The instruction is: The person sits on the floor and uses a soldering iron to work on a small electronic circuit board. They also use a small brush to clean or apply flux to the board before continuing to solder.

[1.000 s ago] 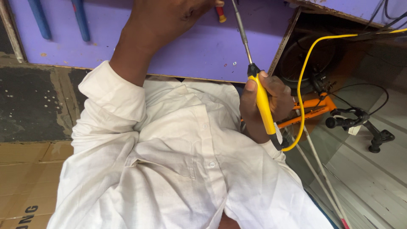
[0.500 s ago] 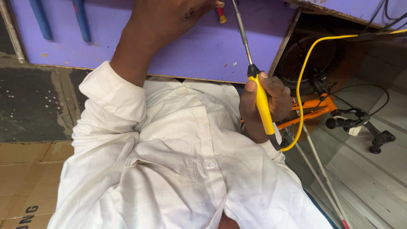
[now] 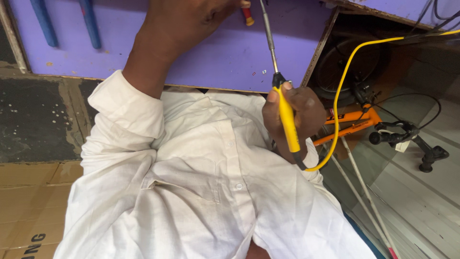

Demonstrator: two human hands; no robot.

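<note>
My right hand [image 3: 299, 117] grips the yellow handle of a soldering iron [image 3: 287, 122]. Its thin metal shaft [image 3: 268, 36] points up over the purple tabletop [image 3: 215, 52]. A yellow cord [image 3: 345, 81] loops from the handle's lower end off to the upper right. My left hand [image 3: 187, 19] lies on the purple top and is cut off by the upper edge of the view. A small red and yellow part [image 3: 247, 14] shows at its fingertips, close to the iron's shaft. Whether those fingers pinch it is not visible. My white shirt [image 3: 201, 192] fills the lower middle.
Two blue bars [image 3: 64, 24] lie on the purple top at the upper left. An orange bicycle frame [image 3: 354, 122] with black handlebar [image 3: 407, 134] rests on the floor at right, beside thin white rods [image 3: 364, 201]. Cardboard sheets [image 3: 28, 201] cover the floor at lower left.
</note>
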